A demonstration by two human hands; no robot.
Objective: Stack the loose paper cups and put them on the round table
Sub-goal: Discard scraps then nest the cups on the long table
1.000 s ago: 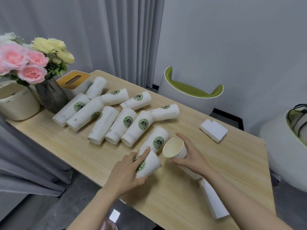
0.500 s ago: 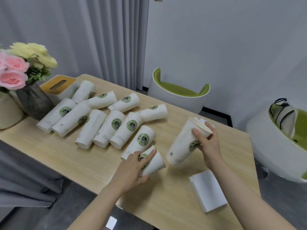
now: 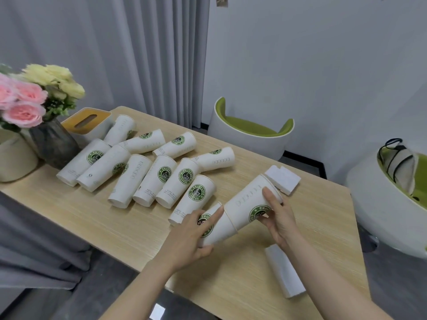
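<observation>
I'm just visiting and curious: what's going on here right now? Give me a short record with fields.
Setting: wooden table beside grey curtains
Left hand: grips a paper cup lying near the table's front edge
Right hand: holds a second cup tilted, its base going into the first cup's mouth
Loose cups: about ten, lying on their sides
Also on table: flower vase, tissue box, white napkins
Round table: not in view
Progress: stacking just beginning

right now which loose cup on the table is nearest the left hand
The loose paper cup at the near end of the row, logo up, lying just beyond the left hand. Its base almost meets the fingers; the other loose cups lie farther back toward the vase.
</observation>
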